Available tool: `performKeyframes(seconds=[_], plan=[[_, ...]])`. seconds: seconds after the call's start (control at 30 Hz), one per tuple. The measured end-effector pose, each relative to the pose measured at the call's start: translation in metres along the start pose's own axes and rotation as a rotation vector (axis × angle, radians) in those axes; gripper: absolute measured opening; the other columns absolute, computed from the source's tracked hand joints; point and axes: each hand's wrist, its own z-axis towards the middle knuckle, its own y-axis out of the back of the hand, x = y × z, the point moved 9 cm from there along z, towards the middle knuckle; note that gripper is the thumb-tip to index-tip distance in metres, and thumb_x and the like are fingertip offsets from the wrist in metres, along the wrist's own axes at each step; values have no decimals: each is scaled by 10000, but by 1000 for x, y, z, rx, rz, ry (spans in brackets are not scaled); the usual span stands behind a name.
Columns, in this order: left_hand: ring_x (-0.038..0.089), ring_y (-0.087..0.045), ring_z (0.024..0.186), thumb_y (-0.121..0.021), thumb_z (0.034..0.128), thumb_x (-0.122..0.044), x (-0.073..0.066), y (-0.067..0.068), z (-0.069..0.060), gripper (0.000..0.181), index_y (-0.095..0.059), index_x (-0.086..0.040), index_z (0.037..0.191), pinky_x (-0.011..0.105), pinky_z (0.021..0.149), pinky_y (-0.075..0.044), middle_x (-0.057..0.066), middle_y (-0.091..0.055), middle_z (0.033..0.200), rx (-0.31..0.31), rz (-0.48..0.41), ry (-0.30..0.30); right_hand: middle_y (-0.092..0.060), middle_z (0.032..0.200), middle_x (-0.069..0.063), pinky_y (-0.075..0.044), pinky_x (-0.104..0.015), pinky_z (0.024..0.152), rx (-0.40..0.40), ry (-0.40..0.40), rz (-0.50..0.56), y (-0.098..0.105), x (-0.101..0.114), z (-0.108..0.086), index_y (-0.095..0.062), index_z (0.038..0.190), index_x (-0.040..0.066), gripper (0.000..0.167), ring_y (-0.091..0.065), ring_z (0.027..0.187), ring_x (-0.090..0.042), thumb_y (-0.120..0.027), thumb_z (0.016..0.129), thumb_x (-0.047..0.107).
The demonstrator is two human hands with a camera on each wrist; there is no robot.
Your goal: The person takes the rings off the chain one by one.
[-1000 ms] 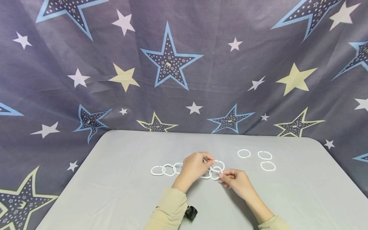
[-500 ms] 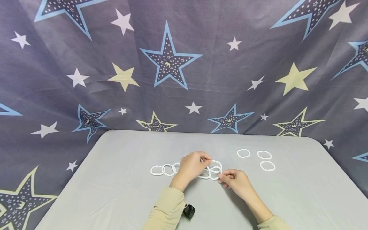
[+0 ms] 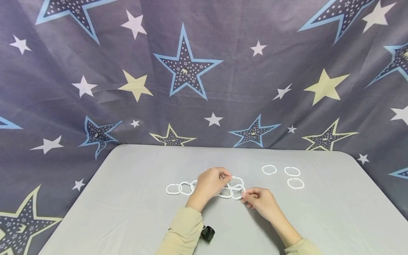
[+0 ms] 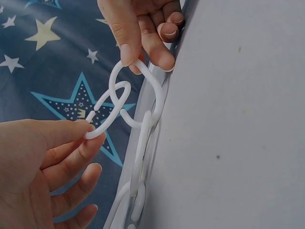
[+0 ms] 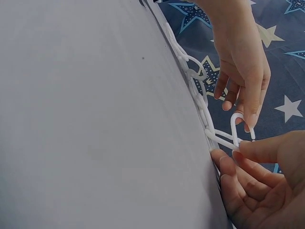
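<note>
1. Head view: On a table covered in light grey cloth [image 3: 137,219], a chain of white oval plastic links [image 3: 180,188] runs from left of the left hand [image 3: 208,184], past it, to the right hand [image 3: 262,202]. The left hand pinches a white oval plastic link with a gap in its side [image 3: 238,177]. The right hand pinches the chain's end link [image 3: 237,199]. Three loose white oval plastic links [image 3: 292,175] lie apart, farther back on the right. A black object [image 3: 208,233] sits against the beige left sleeve [image 3: 183,230].
2. Left wrist view: The left thumb and forefinger hold the gapped link, its rounded end overlapping the end link. The right thumb grips the end link's far side.
3. Right wrist view: Both hands are pinching, close together, the chain trailing away from them along the grey cloth.
</note>
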Motion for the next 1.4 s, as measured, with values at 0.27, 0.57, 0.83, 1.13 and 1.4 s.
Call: performKeyframes(seconds=[0.27, 0.57, 0.83, 1.13, 1.4], plan=[[30, -597, 735, -695, 917, -312, 1, 0, 0, 80, -756, -263, 929, 339, 736, -454, -164, -677, 820, 16, -23, 12, -719, 783, -132, -511, -256, 547, 11, 5, -1, 0, 0, -1, -688, 960, -102, 188, -627, 624, -175, -690, 912, 80], [61, -608, 753, -680, 927, -309, 6, -1, 0, 126, -762, -228, 979, 360, 744, -466, -132, -692, 847, 61, -53, 32, -717, 790, -142, -509, -252, 551, 13, 0, 14, 1, -1, -1, -680, 974, -117, 207, -625, 632, -177, -687, 915, 81], [60, -595, 745, -676, 931, -306, 12, -3, 0, 141, -769, -210, 976, 355, 742, -473, -129, -680, 833, 116, -84, 48, -715, 789, -142, -508, -252, 549, 19, 9, 37, 2, 2, 0, -673, 981, -125, 211, -630, 633, -178, -683, 919, 77], [52, -573, 706, -682, 925, -298, 13, -2, -1, 139, -779, -205, 959, 332, 720, -466, -138, -660, 789, 140, -99, 70, -711, 776, -138, -510, -249, 542, 16, 25, 42, 3, 4, 1, -674, 970, -121, 197, -628, 624, -174, -688, 911, 66], [55, -581, 708, -675, 915, -277, 12, -3, -4, 139, -781, -195, 950, 347, 737, -467, -132, -677, 793, 173, -98, 73, -718, 805, -154, -514, -254, 539, 16, 25, 40, 2, 0, 2, -672, 990, -118, 214, -637, 633, -180, -686, 922, 84]])
